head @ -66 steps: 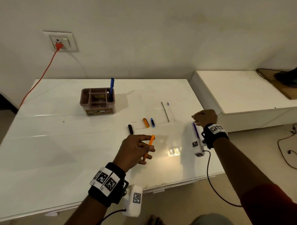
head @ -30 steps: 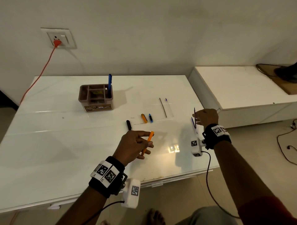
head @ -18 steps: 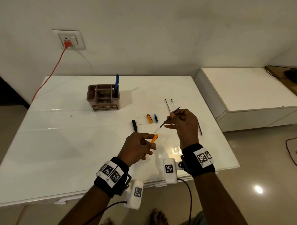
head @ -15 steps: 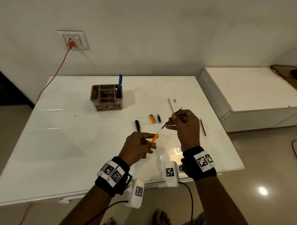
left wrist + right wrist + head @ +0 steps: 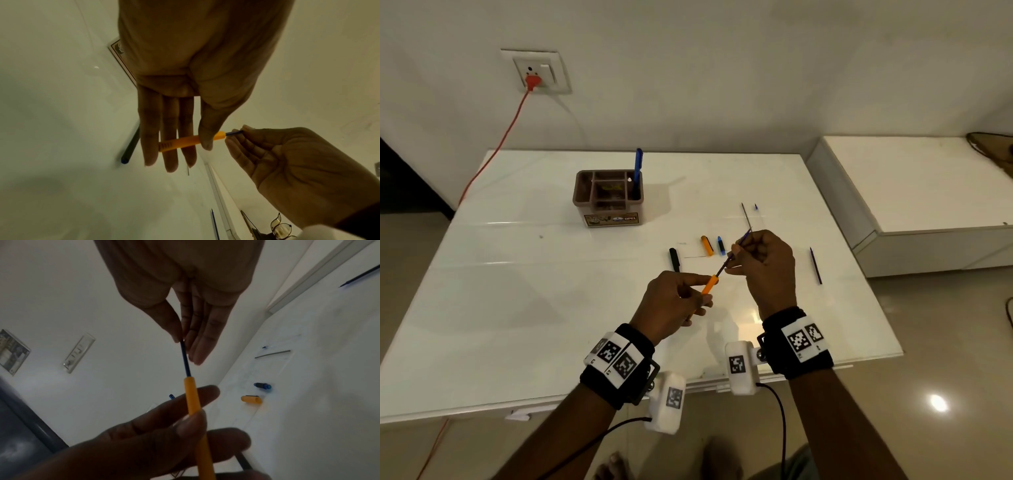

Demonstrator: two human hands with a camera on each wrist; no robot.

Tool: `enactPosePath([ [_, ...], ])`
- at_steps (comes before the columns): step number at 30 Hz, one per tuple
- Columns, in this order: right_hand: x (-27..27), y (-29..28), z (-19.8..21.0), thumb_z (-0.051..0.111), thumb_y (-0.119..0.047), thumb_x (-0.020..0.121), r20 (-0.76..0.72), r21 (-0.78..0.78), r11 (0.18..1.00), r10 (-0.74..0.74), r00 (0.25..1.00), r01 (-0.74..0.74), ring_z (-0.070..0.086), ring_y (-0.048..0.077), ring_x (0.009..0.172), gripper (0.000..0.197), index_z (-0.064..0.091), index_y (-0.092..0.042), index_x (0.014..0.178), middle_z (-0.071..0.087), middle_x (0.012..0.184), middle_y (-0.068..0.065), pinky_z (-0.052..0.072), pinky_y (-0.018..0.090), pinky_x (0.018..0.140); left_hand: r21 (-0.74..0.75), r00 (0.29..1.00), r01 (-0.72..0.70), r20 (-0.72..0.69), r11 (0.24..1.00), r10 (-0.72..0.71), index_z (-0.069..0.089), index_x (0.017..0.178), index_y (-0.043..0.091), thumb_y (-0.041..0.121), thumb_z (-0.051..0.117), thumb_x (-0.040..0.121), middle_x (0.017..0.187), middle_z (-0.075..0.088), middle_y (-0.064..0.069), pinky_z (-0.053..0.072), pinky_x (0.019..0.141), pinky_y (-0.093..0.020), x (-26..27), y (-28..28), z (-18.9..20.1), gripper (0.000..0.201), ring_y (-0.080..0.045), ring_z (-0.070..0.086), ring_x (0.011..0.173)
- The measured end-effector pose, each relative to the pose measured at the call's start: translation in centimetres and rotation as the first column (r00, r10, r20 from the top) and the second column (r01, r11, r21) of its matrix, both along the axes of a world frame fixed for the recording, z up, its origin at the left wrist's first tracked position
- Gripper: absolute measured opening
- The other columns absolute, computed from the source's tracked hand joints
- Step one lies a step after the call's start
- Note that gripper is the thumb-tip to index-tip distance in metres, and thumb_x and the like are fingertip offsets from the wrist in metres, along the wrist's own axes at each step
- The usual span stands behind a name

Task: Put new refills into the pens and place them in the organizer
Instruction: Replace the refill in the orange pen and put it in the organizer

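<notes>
Two hands meet in the air above the near part of the white bench (image 5: 517, 325). The left hand (image 5: 674, 301) pinches the orange pen (image 5: 709, 283) between thumb and fingers, with its open end pointing up and away. The right hand (image 5: 767, 267) pinches a thin blue refill (image 5: 736, 251) between thumb and fingertips. The low end of the refill is already inside the open end of the orange pen, and most of it sticks out.

Just past the hands, an orange cap (image 5: 707, 245) and a small blue cap (image 5: 721, 245) lie side by side on the bench. A black pen (image 5: 674, 259) lies to their left. Two more thin refills (image 5: 746, 216) lie farther back. Another blue refill (image 5: 815, 265) lies near the right edge.

The brown organizer (image 5: 607, 219) stands toward the far edge, left of the middle. One blue pen (image 5: 637, 166) stands upright in its right-hand slot.
</notes>
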State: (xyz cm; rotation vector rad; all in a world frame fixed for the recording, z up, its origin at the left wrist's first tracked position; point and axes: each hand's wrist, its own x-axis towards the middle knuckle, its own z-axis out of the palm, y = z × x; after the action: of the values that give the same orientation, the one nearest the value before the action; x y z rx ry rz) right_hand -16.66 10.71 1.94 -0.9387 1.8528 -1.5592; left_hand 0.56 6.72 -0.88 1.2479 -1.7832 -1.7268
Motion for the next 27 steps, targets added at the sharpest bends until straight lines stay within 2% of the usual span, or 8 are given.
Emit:
enactPosePath([
  [4, 0.4, -0.1, -0.9, 0.073, -0.005, 0.082, -0.063, 0.103, 0.989, 0.113, 0.992, -0.107, 0.075, 0.032, 0.074, 0.009, 0.069, 0.0, 0.087, 0.074, 0.077, 0.017, 0.064, 0.05, 0.072, 0.01, 0.999, -0.018, -0.028, 1.0, 0.019, 0.072, 0.124, 0.024, 0.019, 0.069, 0.096, 0.091, 0.081, -0.002, 0.063, 0.068, -0.033, -0.1, 0.1, 0.2, 0.029, -0.018, 0.079, 0.084],
  [6, 0.7, -0.1, -1.3, 0.075, -0.01, 0.08, -0.094, 0.136, 0.981, 0.154, 0.984, -0.14, 0.074, 0.03, 0.074, 0.01, 0.07, -0.004, 0.085, 0.074, 0.075, 0.014, 0.064, 0.05, 0.074, 0.012, 0.999, -0.031, -0.034, 0.999, 0.032, 0.072, 0.123, 0.023, 0.019, 0.07, 0.095, 0.09, 0.081, -0.003, 0.062, 0.069, -0.036, -0.1, 0.0, 0.2, 0.029, -0.02, 0.079, 0.085],
  [8, 0.8, -0.1, -1.3, 0.078, -0.011, 0.082, -0.09, 0.138, 0.98, 0.155, 0.984, -0.142, 0.075, 0.028, 0.074, 0.009, 0.072, -0.006, 0.088, 0.075, 0.076, 0.012, 0.064, 0.046, 0.074, 0.002, 0.999, -0.03, -0.028, 1.0, 0.03, 0.073, 0.122, 0.024, 0.02, 0.07, 0.095, 0.09, 0.081, -0.003, 0.062, 0.071, -0.038, -0.1, 0.0, 0.2, 0.028, -0.019, 0.079, 0.085],
  [11, 0.9, -0.1, -0.8, 0.075, -0.012, 0.088, -0.026, 0.097, 0.989, 0.119, 0.993, -0.116, 0.074, 0.025, 0.074, 0.009, 0.073, -0.006, 0.093, 0.076, 0.078, 0.012, 0.062, 0.036, 0.065, 0.001, 0.999, -0.028, -0.028, 1.0, 0.028, 0.074, 0.122, 0.024, 0.021, 0.07, 0.095, 0.091, 0.081, -0.003, 0.063, 0.073, -0.039, -0.1, -0.1, 0.3, 0.027, -0.018, 0.079, 0.086],
  [14, 0.9, -0.2, -0.8, 0.071, -0.009, 0.091, -0.029, 0.073, 0.99, 0.119, 0.992, -0.117, 0.073, 0.022, 0.072, 0.007, 0.074, -0.003, 0.091, 0.076, 0.078, 0.013, 0.059, 0.033, 0.06, 0.014, 0.999, -0.03, -0.037, 0.999, 0.031, 0.074, 0.12, 0.024, 0.02, 0.07, 0.095, 0.091, 0.081, -0.003, 0.063, 0.075, -0.041, 0.0, -0.1, 0.4, 0.026, -0.019, 0.079, 0.087],
  [20, 1.1, -0.4, -1.0, 0.078, -0.011, 0.087, -0.038, 0.078, 0.989, 0.128, 0.991, -0.125, 0.07, 0.017, 0.063, 0.011, 0.075, -0.002, 0.083, 0.075, 0.071, 0.011, 0.055, 0.026, 0.054, 0.01, 0.998, -0.052, -0.033, 0.999, 0.052, 0.076, 0.118, 0.024, 0.019, 0.07, 0.095, 0.091, 0.081, -0.002, 0.063, 0.073, -0.044, 0.3, 0.0, 0.2, 0.024, -0.018, 0.079, 0.087],
  [24, 0.8, -0.5, -1.0, 0.083, -0.019, 0.084, -0.139, 0.099, 0.991, 0.1, 0.985, -0.086, 0.069, 0.026, 0.061, 0.02, 0.072, -0.003, 0.076, 0.071, 0.064, 0.009, 0.055, 0.026, 0.05, -0.024, 0.997, -0.065, -0.032, 0.998, 0.064, 0.077, 0.117, 0.024, 0.019, 0.07, 0.095, 0.091, 0.081, -0.003, 0.063, 0.072, -0.041, 0.2, 0.0, 0.2, 0.024, -0.017, 0.078, 0.085],
  [27, 0.6, -0.5, -0.2, 0.086, -0.028, 0.081, -0.128, 0.14, 0.982, 0.144, 0.981, -0.126, 0.07, 0.022, 0.062, 0.024, 0.074, -0.007, 0.075, 0.072, 0.064, 0.006, 0.055, 0.024, 0.05, -0.063, 0.997, -0.074, -0.03, 0.995, 0.072, 0.077, 0.117, 0.024, 0.018, 0.069, 0.096, 0.089, 0.081, -0.001, 0.062, 0.069, -0.035, 0.2, -0.3, 0.1, 0.023, -0.014, 0.078, 0.083],
])
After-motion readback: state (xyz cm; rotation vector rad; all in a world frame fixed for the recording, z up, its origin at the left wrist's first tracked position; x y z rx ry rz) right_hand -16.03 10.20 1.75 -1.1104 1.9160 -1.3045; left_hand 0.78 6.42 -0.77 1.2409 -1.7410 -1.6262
